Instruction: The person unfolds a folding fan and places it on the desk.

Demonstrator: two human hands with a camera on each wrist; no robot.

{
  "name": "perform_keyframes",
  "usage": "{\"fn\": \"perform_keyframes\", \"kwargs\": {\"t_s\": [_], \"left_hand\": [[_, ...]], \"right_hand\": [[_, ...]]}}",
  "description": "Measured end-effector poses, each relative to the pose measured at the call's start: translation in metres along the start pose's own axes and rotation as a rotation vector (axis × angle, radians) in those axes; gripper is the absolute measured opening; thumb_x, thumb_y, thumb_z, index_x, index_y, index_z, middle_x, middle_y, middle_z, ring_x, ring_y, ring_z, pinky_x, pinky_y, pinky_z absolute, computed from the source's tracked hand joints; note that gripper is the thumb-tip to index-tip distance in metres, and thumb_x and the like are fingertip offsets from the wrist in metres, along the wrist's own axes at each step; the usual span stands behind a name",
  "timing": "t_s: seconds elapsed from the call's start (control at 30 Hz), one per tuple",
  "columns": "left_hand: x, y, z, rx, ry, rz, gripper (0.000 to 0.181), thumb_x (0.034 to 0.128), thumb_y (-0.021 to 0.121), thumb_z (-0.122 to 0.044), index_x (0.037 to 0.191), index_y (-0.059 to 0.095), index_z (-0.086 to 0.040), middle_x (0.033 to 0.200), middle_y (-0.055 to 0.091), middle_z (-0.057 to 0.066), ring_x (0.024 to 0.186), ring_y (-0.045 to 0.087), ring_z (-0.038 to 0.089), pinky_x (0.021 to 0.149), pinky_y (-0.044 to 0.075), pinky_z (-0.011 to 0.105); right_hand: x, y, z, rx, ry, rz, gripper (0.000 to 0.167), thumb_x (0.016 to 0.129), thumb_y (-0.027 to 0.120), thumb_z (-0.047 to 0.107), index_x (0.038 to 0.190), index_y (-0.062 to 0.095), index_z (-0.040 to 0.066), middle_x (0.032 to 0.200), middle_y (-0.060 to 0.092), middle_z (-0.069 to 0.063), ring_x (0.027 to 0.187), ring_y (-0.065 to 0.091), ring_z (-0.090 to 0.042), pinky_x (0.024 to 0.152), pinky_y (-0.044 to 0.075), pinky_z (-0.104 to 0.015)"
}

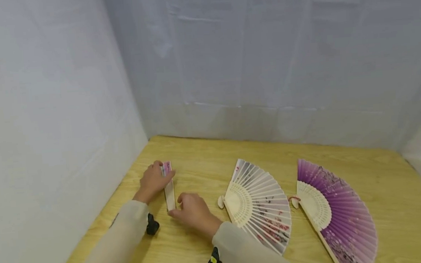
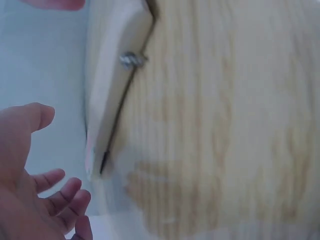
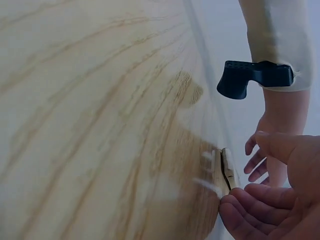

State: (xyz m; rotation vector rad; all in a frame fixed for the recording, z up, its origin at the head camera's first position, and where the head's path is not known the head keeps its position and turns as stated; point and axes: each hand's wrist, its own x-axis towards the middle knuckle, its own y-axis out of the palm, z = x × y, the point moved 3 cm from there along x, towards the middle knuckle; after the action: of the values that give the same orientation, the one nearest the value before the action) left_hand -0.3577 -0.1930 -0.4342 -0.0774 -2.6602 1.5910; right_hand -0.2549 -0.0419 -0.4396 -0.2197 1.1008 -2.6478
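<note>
A folded hand fan (image 1: 169, 193) lies at the table's left side, pale sticks toward me and a strip of pink-purple at its far end. My left hand (image 1: 152, 180) is around that far end; in the left wrist view its fingers (image 2: 67, 195) are spread and apart from the fan (image 2: 107, 85), whose metal rivet shows. By the near end is my right hand (image 1: 194, 212). The right wrist view has its loosely bent fingers (image 3: 250, 210) beside the fan (image 3: 227, 162), with the thumb lifted away; whether a fingertip touches it, I cannot tell.
A white spread fan with red blossoms (image 1: 271, 208) lies right of my hands, partly behind the right sleeve. Farther right is a spread purple fan (image 1: 347, 203) with a red cord. Pale sheeting (image 1: 246, 64) rises behind and beside the wooden table (image 1: 197, 152).
</note>
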Motion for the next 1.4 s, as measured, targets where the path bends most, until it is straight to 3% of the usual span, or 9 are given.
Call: {"fn": "perform_keyframes", "kwargs": {"t_s": [0.1, 0.23, 0.43, 0.53, 0.73, 0.93, 1.1, 1.4], "left_hand": [[0.0, 0.002, 0.005, 0.023, -0.057, 0.015, 0.069, 0.093, 0.053, -0.052, 0.129, 0.044, 0.006, 0.12, 0.052, 0.03, 0.107, 0.052, 0.046, 0.084, 0.043, 0.062], [0.002, 0.004, 0.012, 0.029, -0.126, 0.04, 0.071, 0.0908, 0.051, -0.06, 0.114, 0.051, 0.007, 0.113, 0.056, 0.028, 0.101, 0.054, 0.044, 0.081, 0.043, 0.061], [0.003, 0.008, 0.016, 0.043, -0.166, 0.109, 0.075, 0.086, 0.049, -0.072, 0.098, 0.053, 0.002, 0.104, 0.058, 0.023, 0.098, 0.055, 0.042, 0.084, 0.04, 0.064], [0.002, 0.008, 0.015, 0.069, -0.145, 0.128, 0.075, 0.0849, 0.05, -0.072, 0.096, 0.053, 0.002, 0.102, 0.058, 0.024, 0.096, 0.055, 0.042, 0.085, 0.039, 0.066], [0.0, 0.01, 0.012, 0.162, -0.066, 0.159, 0.084, 0.0836, 0.057, -0.069, 0.112, 0.053, 0.01, 0.114, 0.056, 0.031, 0.106, 0.052, 0.049, 0.09, 0.033, 0.072], [-0.001, 0.013, 0.012, 0.208, -0.039, 0.178, 0.089, 0.0855, 0.055, -0.067, 0.121, 0.049, 0.014, 0.124, 0.051, 0.036, 0.114, 0.047, 0.053, 0.094, 0.026, 0.077], [-0.003, 0.013, 0.01, 0.208, -0.03, 0.194, 0.089, 0.0872, 0.055, -0.065, 0.124, 0.047, 0.016, 0.126, 0.05, 0.037, 0.115, 0.046, 0.054, 0.095, 0.023, 0.078], [-0.002, 0.013, 0.01, 0.2, -0.044, 0.183, 0.076, 0.0896, 0.057, -0.054, 0.122, 0.049, 0.014, 0.125, 0.051, 0.035, 0.114, 0.047, 0.051, 0.095, 0.024, 0.075]], "right_hand": [[0.002, 0.005, -0.002, -0.02, 0.019, -0.005, 0.035, 0.082, 0.078, 0.037, 0.084, 0.066, 0.004, 0.063, 0.054, 0.003, 0.054, 0.047, -0.008, 0.05, 0.042, -0.023], [0.006, 0.012, 0.003, -0.054, 0.071, 0.023, 0.045, 0.08, 0.077, 0.047, 0.064, 0.054, 0.011, 0.053, 0.046, 0.004, 0.045, 0.04, -0.009, 0.042, 0.035, -0.024], [0.008, 0.021, 0.012, -0.154, 0.118, 0.048, 0.051, 0.08, 0.073, 0.055, 0.061, 0.05, 0.014, 0.055, 0.047, 0.002, 0.046, 0.042, -0.013, 0.044, 0.036, -0.027], [0.009, 0.022, 0.015, -0.205, 0.112, 0.033, 0.051, 0.083, 0.07, 0.055, 0.062, 0.052, 0.013, 0.057, 0.048, 0.001, 0.047, 0.043, -0.013, 0.046, 0.038, -0.027], [0.012, 0.022, 0.016, -0.289, 0.124, -0.004, 0.045, 0.083, 0.071, 0.053, 0.077, 0.063, 0.009, 0.068, 0.058, -0.002, 0.055, 0.05, -0.013, 0.053, 0.045, -0.03], [0.013, 0.027, 0.013, -0.354, 0.13, -0.023, 0.043, 0.08, 0.076, 0.049, 0.084, 0.065, 0.009, 0.07, 0.06, -0.003, 0.06, 0.057, -0.016, 0.054, 0.048, -0.03], [0.013, 0.026, 0.014, -0.344, 0.121, -0.022, 0.043, 0.08, 0.075, 0.05, 0.082, 0.065, 0.009, 0.07, 0.06, -0.002, 0.061, 0.057, -0.016, 0.055, 0.048, -0.03], [0.015, 0.019, 0.012, -0.294, 0.146, 0.013, 0.032, 0.086, 0.072, 0.033, 0.069, 0.055, 0.012, 0.064, 0.054, 0.0, 0.054, 0.048, -0.013, 0.051, 0.044, -0.03]]}}
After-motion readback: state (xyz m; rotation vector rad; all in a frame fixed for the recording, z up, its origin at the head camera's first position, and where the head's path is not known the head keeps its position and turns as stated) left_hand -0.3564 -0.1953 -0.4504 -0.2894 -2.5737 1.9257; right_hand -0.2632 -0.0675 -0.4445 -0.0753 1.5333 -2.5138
